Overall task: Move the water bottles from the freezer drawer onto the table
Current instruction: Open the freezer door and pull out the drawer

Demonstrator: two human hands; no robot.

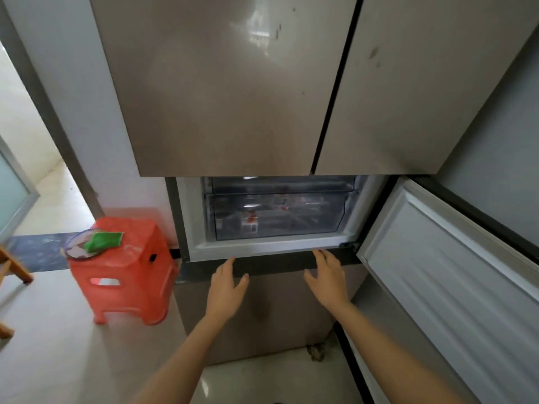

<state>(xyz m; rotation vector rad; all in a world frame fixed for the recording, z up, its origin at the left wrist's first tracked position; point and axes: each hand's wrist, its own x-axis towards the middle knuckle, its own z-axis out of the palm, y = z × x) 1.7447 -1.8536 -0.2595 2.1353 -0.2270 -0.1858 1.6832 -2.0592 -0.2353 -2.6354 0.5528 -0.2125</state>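
Below the drawer (277, 217), both hands reach forward, left hand (227, 284) and right hand (328, 278), fingers spread, holding nothing.

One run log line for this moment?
freezer door: open | freezer drawer: shut, bottles inside | left hand: empty | right hand: empty

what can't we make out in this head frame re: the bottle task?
- Bottles: only blurred red-and-white labels show through the frosted front of the freezer drawer; count unclear.
- Upper drawer: contents hidden by the closed fridge door above and glare.
- Table: not identifiable; only wooden legs cut off at the left edge.
- Left hand, right hand: open, empty, short of the drawer.
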